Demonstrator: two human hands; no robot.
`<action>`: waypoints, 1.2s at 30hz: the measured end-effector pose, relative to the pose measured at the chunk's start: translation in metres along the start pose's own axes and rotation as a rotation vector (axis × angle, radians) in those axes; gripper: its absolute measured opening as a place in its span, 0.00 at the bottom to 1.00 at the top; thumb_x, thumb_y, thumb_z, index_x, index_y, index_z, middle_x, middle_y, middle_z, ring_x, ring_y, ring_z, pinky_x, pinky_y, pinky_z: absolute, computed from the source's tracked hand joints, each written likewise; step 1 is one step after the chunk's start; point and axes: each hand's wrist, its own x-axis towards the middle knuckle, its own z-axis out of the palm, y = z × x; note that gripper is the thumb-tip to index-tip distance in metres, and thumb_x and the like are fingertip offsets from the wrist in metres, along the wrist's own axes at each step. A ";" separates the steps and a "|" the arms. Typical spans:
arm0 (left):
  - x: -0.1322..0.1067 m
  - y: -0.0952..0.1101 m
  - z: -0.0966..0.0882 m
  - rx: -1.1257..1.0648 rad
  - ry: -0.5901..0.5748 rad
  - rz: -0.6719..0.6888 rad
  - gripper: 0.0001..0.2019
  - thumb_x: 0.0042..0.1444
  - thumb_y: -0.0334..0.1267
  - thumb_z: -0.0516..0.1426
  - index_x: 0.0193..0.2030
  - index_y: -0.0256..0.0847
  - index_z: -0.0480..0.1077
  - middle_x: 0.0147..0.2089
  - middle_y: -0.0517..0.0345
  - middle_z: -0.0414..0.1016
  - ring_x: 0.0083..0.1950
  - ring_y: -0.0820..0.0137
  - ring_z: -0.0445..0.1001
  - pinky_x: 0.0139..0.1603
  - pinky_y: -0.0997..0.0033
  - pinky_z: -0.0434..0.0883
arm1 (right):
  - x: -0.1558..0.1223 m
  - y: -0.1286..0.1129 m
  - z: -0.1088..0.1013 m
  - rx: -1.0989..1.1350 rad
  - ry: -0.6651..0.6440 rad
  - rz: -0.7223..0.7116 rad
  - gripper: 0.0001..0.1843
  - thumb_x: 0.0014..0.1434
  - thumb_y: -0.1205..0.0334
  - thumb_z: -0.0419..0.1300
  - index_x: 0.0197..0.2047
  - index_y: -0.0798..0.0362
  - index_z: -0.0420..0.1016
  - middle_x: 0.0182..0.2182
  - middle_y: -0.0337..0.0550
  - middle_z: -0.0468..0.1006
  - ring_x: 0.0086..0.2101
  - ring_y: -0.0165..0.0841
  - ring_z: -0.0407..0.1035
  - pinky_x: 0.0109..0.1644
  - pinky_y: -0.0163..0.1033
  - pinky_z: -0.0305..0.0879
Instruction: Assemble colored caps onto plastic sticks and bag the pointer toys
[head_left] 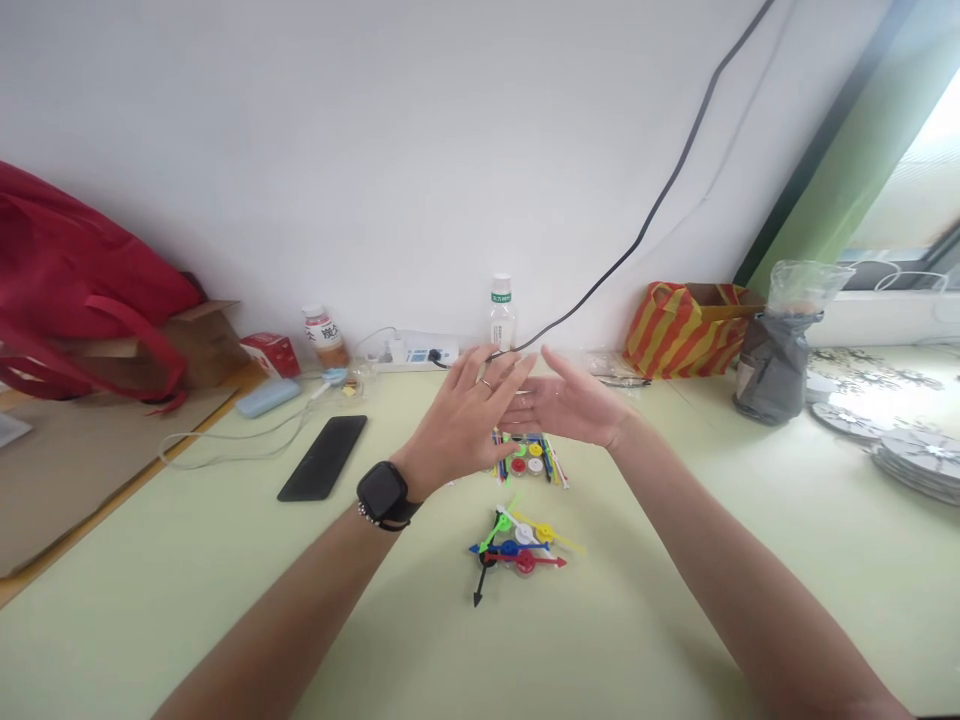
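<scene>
Coloured spinner arrows [517, 545] lie in a small tangled heap on the pale green counter [675, 620], just nearer the person than both hands. A second cluster of coloured pieces [534, 458] sits a little farther back, partly hidden under the palms. The left hand [469, 420], with a dark watch [382, 492] at the wrist, and the right hand [566, 410] are raised above the counter. Both are spread flat with fingers extended and hold nothing. Their fingertips overlap in this view, and I cannot tell whether they touch.

The arrows look thin and light, and their points cross one another, so lifting one probably calls for a fingertip pinch at a round hub. A pull on a shaft would likely drag the neighbours along.

Room is generous toward the person and to the right of the heap, where the counter is bare. To the left a black phone [324, 457] lies near, with a loose white cable [225, 445] beyond it. A bottle [501, 312] and a power strip [420, 352] stand at the wall behind the hands. A stack of grey discs [919, 460] lies well apart on the far right.
</scene>
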 end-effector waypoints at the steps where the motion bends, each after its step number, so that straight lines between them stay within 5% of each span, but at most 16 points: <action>1: 0.000 0.000 0.002 0.012 0.003 -0.001 0.47 0.55 0.44 0.66 0.77 0.41 0.50 0.73 0.41 0.60 0.75 0.40 0.53 0.76 0.39 0.49 | 0.001 0.000 0.002 -0.014 0.004 0.003 0.42 0.61 0.22 0.49 0.49 0.52 0.82 0.48 0.55 0.84 0.52 0.48 0.77 0.59 0.56 0.71; 9: -0.007 -0.020 0.005 -0.024 -0.030 -0.059 0.41 0.55 0.40 0.63 0.75 0.38 0.55 0.67 0.38 0.65 0.67 0.44 0.63 0.70 0.44 0.58 | 0.002 0.000 0.004 -0.203 0.101 -0.031 0.31 0.65 0.32 0.57 0.50 0.50 0.82 0.51 0.53 0.83 0.51 0.45 0.77 0.58 0.53 0.72; 15: -0.025 -0.068 0.007 -0.189 -0.118 -0.181 0.45 0.53 0.47 0.68 0.75 0.42 0.55 0.65 0.41 0.66 0.66 0.47 0.65 0.66 0.49 0.64 | -0.007 -0.007 -0.002 -1.169 0.595 -0.344 0.11 0.67 0.55 0.59 0.40 0.51 0.80 0.37 0.46 0.82 0.39 0.39 0.73 0.46 0.44 0.69; 17: -0.033 -0.084 0.012 -0.277 -0.164 -0.240 0.45 0.54 0.52 0.67 0.75 0.44 0.54 0.60 0.45 0.69 0.59 0.52 0.70 0.62 0.52 0.68 | -0.007 -0.005 -0.001 -1.290 0.455 -0.266 0.08 0.66 0.62 0.58 0.38 0.52 0.79 0.35 0.44 0.82 0.36 0.36 0.72 0.42 0.40 0.66; 21: -0.041 -0.099 0.019 -0.408 -0.172 -0.313 0.45 0.50 0.58 0.69 0.71 0.44 0.59 0.54 0.49 0.69 0.52 0.57 0.70 0.56 0.57 0.71 | 0.000 0.016 0.005 -1.289 -0.151 0.081 0.11 0.57 0.71 0.63 0.42 0.53 0.82 0.40 0.43 0.83 0.37 0.33 0.74 0.38 0.34 0.65; 23: -0.041 -0.098 0.019 -0.455 -0.181 -0.326 0.44 0.49 0.60 0.69 0.69 0.44 0.61 0.52 0.50 0.69 0.50 0.59 0.70 0.54 0.58 0.71 | 0.007 0.029 0.010 -1.311 -0.287 0.214 0.14 0.54 0.71 0.66 0.45 0.54 0.83 0.41 0.44 0.82 0.37 0.33 0.73 0.36 0.33 0.64; 29: -0.032 -0.086 0.008 -0.556 -0.219 -0.363 0.40 0.51 0.59 0.69 0.66 0.43 0.65 0.53 0.50 0.71 0.46 0.62 0.70 0.50 0.61 0.72 | 0.016 0.042 0.016 -1.361 -0.325 0.236 0.05 0.52 0.72 0.66 0.32 0.56 0.83 0.34 0.40 0.82 0.33 0.31 0.71 0.32 0.32 0.59; 36: -0.031 -0.084 0.006 -0.661 -0.181 -0.365 0.46 0.46 0.61 0.70 0.68 0.39 0.66 0.59 0.43 0.74 0.59 0.51 0.72 0.59 0.55 0.70 | -0.003 0.011 0.020 -1.314 -0.148 0.062 0.13 0.57 0.71 0.62 0.41 0.53 0.86 0.36 0.43 0.83 0.31 0.31 0.72 0.33 0.34 0.63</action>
